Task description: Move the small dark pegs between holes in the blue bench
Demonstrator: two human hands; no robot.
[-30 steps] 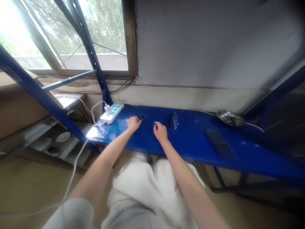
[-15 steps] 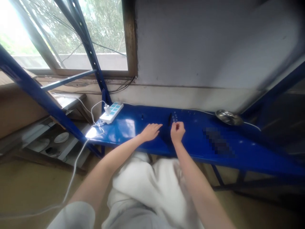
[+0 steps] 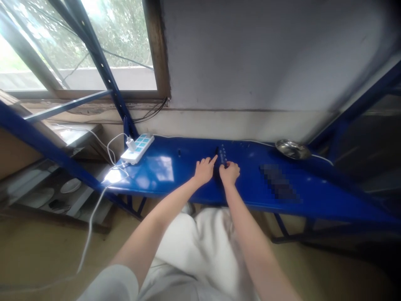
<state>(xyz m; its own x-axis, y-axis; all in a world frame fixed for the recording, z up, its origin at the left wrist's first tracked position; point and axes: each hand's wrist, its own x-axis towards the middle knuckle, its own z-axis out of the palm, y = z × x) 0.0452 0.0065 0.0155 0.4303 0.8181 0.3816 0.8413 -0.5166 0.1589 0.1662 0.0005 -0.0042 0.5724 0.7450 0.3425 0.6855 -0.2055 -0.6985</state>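
Observation:
Both of my hands rest on a blue metal shelf (image 3: 175,175) in front of me. My left hand (image 3: 204,169) lies with its forefinger stretched out toward a small dark stick-like object (image 3: 216,150) and a row of small pale pieces (image 3: 223,154). My right hand (image 3: 229,172) sits beside it with the fingers curled in, right below that row; what it holds, if anything, is too small to make out. A tiny dark piece (image 3: 179,152) lies alone further left on the shelf.
A white power strip (image 3: 137,148) with a plugged charger and white cable (image 3: 94,209) lies at the shelf's left end. A metal dish (image 3: 293,149) stands at the right rear. Blue rack posts (image 3: 94,54) rise before the window. Plates (image 3: 69,185) sit on a low shelf left.
Both hands have moved right along the shelf, from beside the lone dark piece to the stick and the row of pale pieces. The left forefinger has stretched out.

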